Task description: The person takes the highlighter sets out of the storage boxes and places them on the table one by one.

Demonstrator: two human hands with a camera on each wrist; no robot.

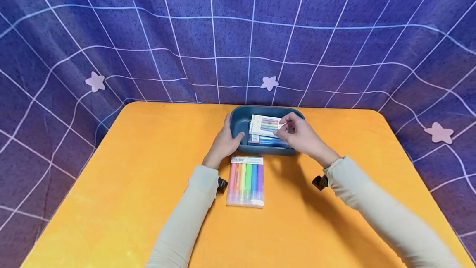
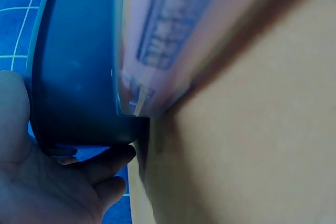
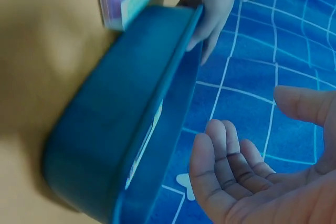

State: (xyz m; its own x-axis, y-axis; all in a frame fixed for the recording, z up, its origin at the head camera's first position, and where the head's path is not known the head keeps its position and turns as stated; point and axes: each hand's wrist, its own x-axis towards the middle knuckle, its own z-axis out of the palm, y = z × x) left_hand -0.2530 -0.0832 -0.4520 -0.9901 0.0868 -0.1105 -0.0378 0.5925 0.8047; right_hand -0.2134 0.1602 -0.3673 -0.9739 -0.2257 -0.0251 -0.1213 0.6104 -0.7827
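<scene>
1. Left hand [image 1: 224, 139] grips the end of one dark blue bin [image 1: 265, 149] in the head view, thumb inside the rim, apparently to steady it. Right hand [image 1: 299, 133] is poised above a white pack [image 1: 268, 124], which lies inside the bin, overlapping a pack of blue pens [image 1: 256, 138]; the layering perhaps lets both share the bin's right side. Two packs are visible within. One marker pack [image 1: 245, 181] rests flat on the yellow table [image 1: 148, 177], just in front of the bin, its six colors facing up, probably set there to be within reach.
2. Left wrist view: fingers lie at the bin's end wall, as if bracing it, while the single marker pack looms close, its lettering blurred.
3. Right wrist view: thumb and fingers stand apart, nothing between them; one pack edge shows inside the bin.
</scene>
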